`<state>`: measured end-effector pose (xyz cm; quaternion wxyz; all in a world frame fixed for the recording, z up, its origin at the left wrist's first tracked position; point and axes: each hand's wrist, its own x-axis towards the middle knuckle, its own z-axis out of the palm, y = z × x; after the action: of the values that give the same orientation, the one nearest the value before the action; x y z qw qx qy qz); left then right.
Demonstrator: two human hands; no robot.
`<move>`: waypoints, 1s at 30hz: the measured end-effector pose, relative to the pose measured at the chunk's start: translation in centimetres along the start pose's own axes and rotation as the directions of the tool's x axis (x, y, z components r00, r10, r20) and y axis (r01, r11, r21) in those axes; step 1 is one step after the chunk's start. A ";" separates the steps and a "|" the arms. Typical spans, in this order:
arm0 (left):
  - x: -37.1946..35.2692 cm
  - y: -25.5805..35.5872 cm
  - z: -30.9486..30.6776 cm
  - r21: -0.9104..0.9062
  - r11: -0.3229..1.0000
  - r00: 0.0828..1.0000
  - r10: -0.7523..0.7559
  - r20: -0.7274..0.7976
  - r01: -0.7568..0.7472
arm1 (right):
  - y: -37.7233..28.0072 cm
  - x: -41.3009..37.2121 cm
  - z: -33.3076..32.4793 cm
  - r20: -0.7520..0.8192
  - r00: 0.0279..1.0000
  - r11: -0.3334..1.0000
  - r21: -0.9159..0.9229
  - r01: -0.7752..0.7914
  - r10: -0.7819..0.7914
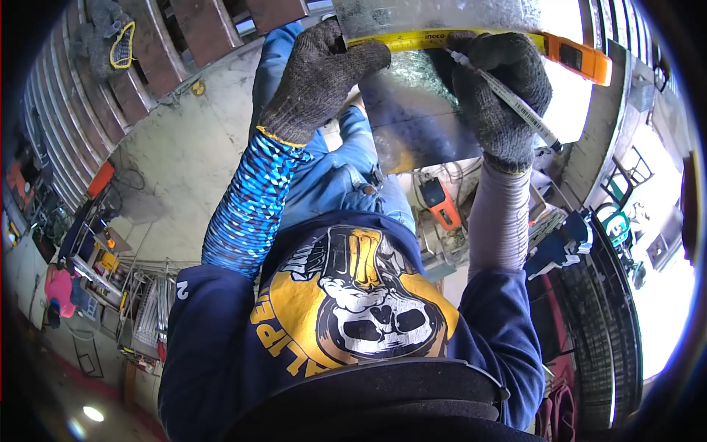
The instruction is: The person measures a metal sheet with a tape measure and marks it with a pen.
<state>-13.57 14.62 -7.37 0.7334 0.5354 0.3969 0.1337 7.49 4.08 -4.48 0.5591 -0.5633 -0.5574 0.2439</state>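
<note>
My left hand (317, 81), in a dark grey knit glove, is closed at the near end of a yellow tape measure blade (412, 39), thumb pressed along it at the sheet's left edge. The blade lies across a shiny metal sheet (416, 110) and runs to its orange and black case (578, 59) on the right. A white marker (515, 107) sits in my gloved right hand (504, 92), its tip beside the blade. The fingers of that hand also rest against the blade, short of the case.
Rusty metal bars (169, 33) lie at the upper left, with a loose glove (121, 46) on them. An orange and black tool (440, 202) is on the floor below the sheet. Metal racks (151, 317) and a person in pink (60, 291) are at the left.
</note>
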 end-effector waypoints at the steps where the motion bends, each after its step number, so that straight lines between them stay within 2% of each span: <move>1: 0.0 -0.2 0.1 -0.053 0.998 1.000 0.030 0.000 -0.029 | 0.1 -0.2 0.1 0.000 1.000 1.000 -0.001 -0.004 0.004; 3: 0.2 -0.4 0.3 -0.066 0.996 0.998 0.067 -0.004 -0.067 | 0.3 -0.3 0.2 0.033 0.997 0.987 -0.142 0.072 -0.068; 5: 0.1 -0.5 0.2 -0.078 0.992 0.995 0.101 -0.010 -0.101 | -0.3 -0.2 0.4 0.052 0.996 0.980 -0.180 0.083 -0.075; 7: 0.2 -0.1 0.0 0.069 0.992 0.994 0.109 0.018 -0.110 | -0.2 -0.2 0.4 0.069 0.994 0.971 -0.217 0.097 -0.084; 9: 0.3 -0.6 0.0 0.031 0.993 0.994 0.111 0.011 -0.111 | 0.0 -0.2 0.5 0.025 0.999 0.994 -0.111 0.023 -0.020; 10: 0.2 -0.7 0.1 -0.005 0.993 0.993 0.116 0.003 -0.116 | -0.6 -0.4 0.7 0.025 0.999 0.994 -0.111 0.023 -0.020; 12: 0.2 -0.9 0.1 0.024 0.995 0.995 0.095 -0.010 -0.095 | -2.1 -0.7 1.2 -0.061 0.979 0.965 -0.169 -0.202 0.195; 13: 0.2 -0.8 0.0 0.055 0.996 0.997 0.074 -0.023 -0.073 | -1.9 -0.4 0.9 -0.061 0.979 0.965 -0.167 -0.202 0.195; 14: 0.2 -0.8 0.0 0.059 0.996 0.997 0.076 -0.025 -0.074 | -1.4 -0.1 0.5 0.049 0.999 0.931 -0.364 0.035 -0.018; 15: 0.2 -0.4 0.0 0.082 0.993 0.996 0.082 -0.026 -0.079 | -1.1 0.1 0.3 0.194 0.960 0.811 -0.516 0.276 -0.204; 16: 0.2 -0.2 0.1 0.104 0.991 0.996 0.088 -0.025 -0.085 | -1.2 -0.1 0.5 0.192 0.960 0.812 -0.514 0.277 -0.205; 18: 0.3 -0.9 0.4 0.078 0.989 0.992 0.125 -0.026 -0.123 | -1.6 -0.7 0.7 0.048 0.999 0.924 -0.381 0.002 0.018; 20: 0.4 -1.5 0.4 0.049 0.986 0.987 0.160 -0.025 -0.159 | -1.1 -0.5 0.2 0.077 0.997 0.915 -0.401 0.044 -0.014; 22: 0.4 -1.3 0.3 -0.009 0.999 0.999 0.039 -0.001 -0.039 | -0.9 -0.4 0.0 0.108 0.993 0.903 -0.422 0.087 -0.045; 25: 0.2 -1.0 0.6 -0.078 0.992 0.995 0.097 -0.008 -0.097 | -0.3 -0.9 -0.3 0.083 0.994 0.927 -0.363 0.100 -0.075; 27: 0.2 -0.9 0.5 -0.063 0.995 0.997 0.079 0.005 -0.078 | 0.8 -1.2 -0.3 0.039 0.996 0.976 -0.199 0.090 -0.083; 29: 0.1 -0.7 0.4 -0.046 0.997 0.998 0.062 0.019 -0.061 | 1.0 -1.0 -0.6 0.078 0.991 0.972 -0.198 0.124 -0.111; 30: 0.1 -0.6 0.3 0.058 0.993 0.994 0.106 0.022 -0.107 | 1.0 -1.0 -0.6 0.116 0.983 0.968 -0.194 0.162 -0.141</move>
<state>-13.48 14.23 -7.92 0.7128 0.5785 0.3647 0.1556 8.15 3.23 -5.56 0.4867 -0.5600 -0.6484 0.1706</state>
